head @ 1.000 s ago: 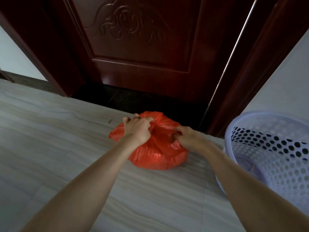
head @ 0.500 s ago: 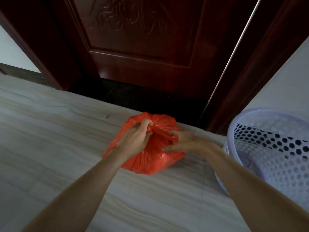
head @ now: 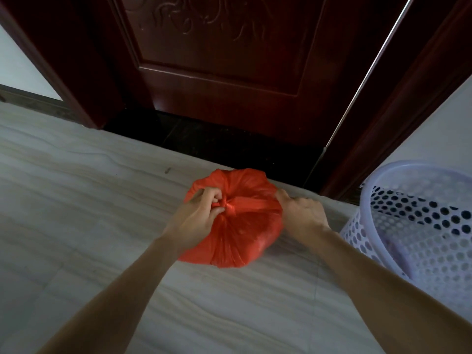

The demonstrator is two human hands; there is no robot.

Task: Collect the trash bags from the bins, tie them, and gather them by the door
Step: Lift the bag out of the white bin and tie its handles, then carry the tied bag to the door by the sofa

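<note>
Crouching over a red trash bag on the pale floor, the person knots it just near of the dark wooden door. Left hand pinches one twisted strip at the knot; right hand grips the other strip, pulled taut rightward. A perforated white bin stands right.

Dim, soft light; wide-angle edge bending

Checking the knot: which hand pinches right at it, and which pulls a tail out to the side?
The left hand pinches at the knot; the right hand pulls its tail sideways.
</note>
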